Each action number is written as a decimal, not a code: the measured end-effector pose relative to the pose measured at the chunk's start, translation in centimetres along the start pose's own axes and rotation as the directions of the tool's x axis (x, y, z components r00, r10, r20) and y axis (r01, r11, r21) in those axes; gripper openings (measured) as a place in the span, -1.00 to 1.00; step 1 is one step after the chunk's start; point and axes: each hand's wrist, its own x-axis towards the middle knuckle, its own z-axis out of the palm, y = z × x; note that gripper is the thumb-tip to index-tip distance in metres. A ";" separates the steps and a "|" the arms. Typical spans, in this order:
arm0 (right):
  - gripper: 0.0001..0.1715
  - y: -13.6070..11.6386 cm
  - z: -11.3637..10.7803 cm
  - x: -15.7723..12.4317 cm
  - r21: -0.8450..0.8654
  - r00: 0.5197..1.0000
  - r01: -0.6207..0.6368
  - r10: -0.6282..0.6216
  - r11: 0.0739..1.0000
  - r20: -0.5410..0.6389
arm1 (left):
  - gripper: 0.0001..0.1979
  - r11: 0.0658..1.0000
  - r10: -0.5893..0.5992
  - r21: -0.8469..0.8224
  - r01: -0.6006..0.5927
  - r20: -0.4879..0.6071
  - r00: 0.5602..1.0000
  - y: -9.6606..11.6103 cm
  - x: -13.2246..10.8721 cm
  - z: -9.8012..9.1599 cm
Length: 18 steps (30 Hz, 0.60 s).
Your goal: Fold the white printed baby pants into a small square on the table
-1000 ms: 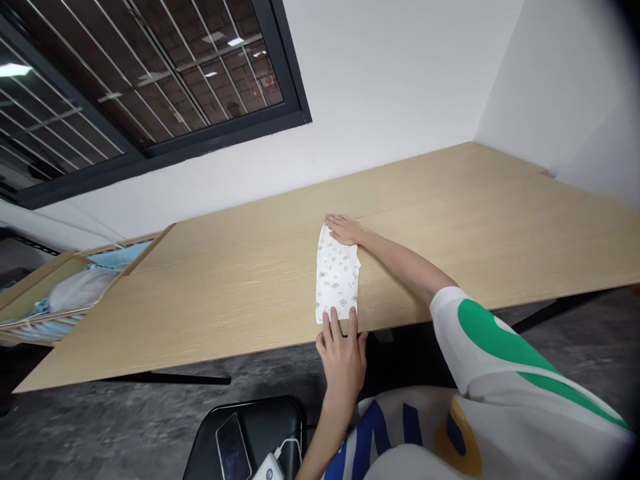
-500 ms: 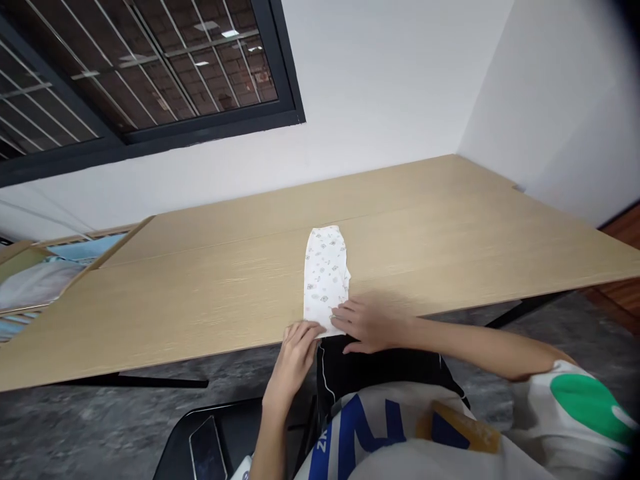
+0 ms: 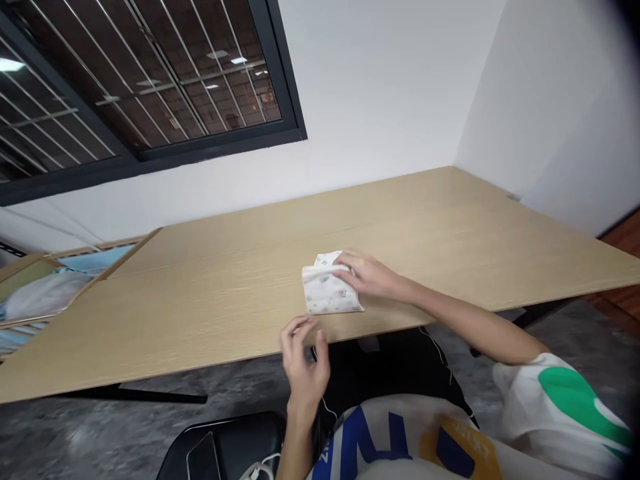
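A small white printed cloth (image 3: pixel 331 295) lies near the table's front edge, its near part doubled over the far part. The far end sticks out a little past the fold, showing small grey figures. My right hand (image 3: pixel 369 275) grips the cloth's turned-over edge at its upper right, thumb and fingers closed around it. Just below the cloth's lower left corner, my left hand (image 3: pixel 304 357) is held with its thumb and fingers apart and nothing in it. Whether its fingertips brush the cloth is hard to see.
The light wooden table (image 3: pixel 210 287) reaches back to a white wall and a barred window (image 3: pixel 200 73). At the left stands a wooden crate (image 3: pixel 120 260) with bagged and blue items. Beneath me, a black chair (image 3: pixel 250 433) carries a phone (image 3: pixel 203 460) and a white cable (image 3: pixel 260 470).
The cloth's near end has been folded up and away over the rest, making it shorter. My right hand has moved forward with that edge. My left hand has let go and opened.
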 end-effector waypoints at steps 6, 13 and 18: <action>-0.76 9.0 2.9 6.0 -0.047 0.975 -0.224 0.224 0.974 0.006 | -0.54 0.940 -0.139 0.341 -0.004 0.394 0.908 -0.4 -0.8 4.9; -0.58 10.5 5.8 5.5 -0.172 0.961 -0.276 0.277 0.946 -0.015 | -0.49 0.855 -0.204 0.516 -0.056 0.434 0.878 -1.0 -1.5 6.7; -0.33 5.7 8.2 2.7 -0.076 0.948 0.235 -0.211 0.969 0.240 | -0.46 0.829 -0.207 0.553 -0.087 0.447 0.870 -0.9 -1.4 6.6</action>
